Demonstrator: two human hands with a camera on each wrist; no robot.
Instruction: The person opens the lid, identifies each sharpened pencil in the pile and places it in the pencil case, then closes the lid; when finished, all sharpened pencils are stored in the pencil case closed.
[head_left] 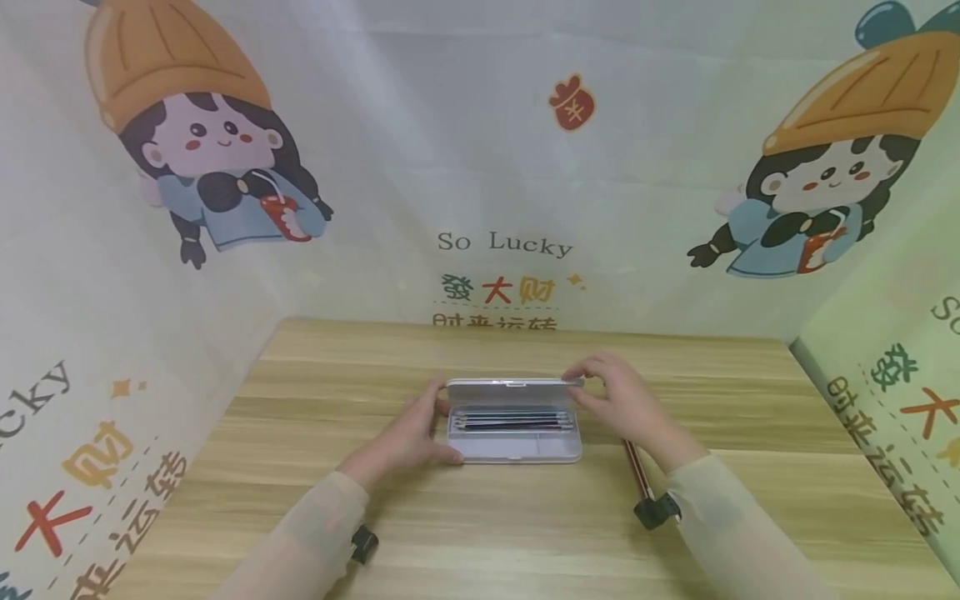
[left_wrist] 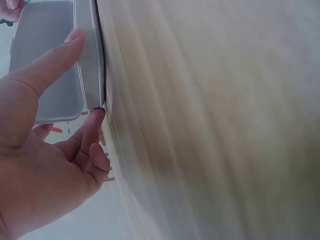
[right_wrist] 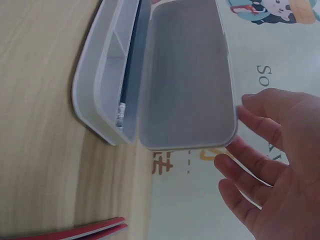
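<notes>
A white pencil case (head_left: pixel 483 450) lies on the table with its lid (head_left: pixel 510 392) raised at the back. Several dark pencils (head_left: pixel 513 421) lie side by side in its rear compartment; the front part has a small divider. My left hand (head_left: pixel 408 433) grips the left end of the case, thumb (left_wrist: pixel 55 57) along the front and the other fingers around the end. At the lid's upper right corner, my right hand (head_left: pixel 622 400) holds the edge between thumb and index finger. In the right wrist view its other fingers (right_wrist: pixel 240 175) are bent beside the lid.
Red pencils (right_wrist: pixel 90 230) lie on the wooden table (head_left: pixel 510 525) right of the case, partly hidden under my right forearm. A printed cloth (head_left: pixel 495 167) with cartoon figures and lettering stands behind the table and along both sides.
</notes>
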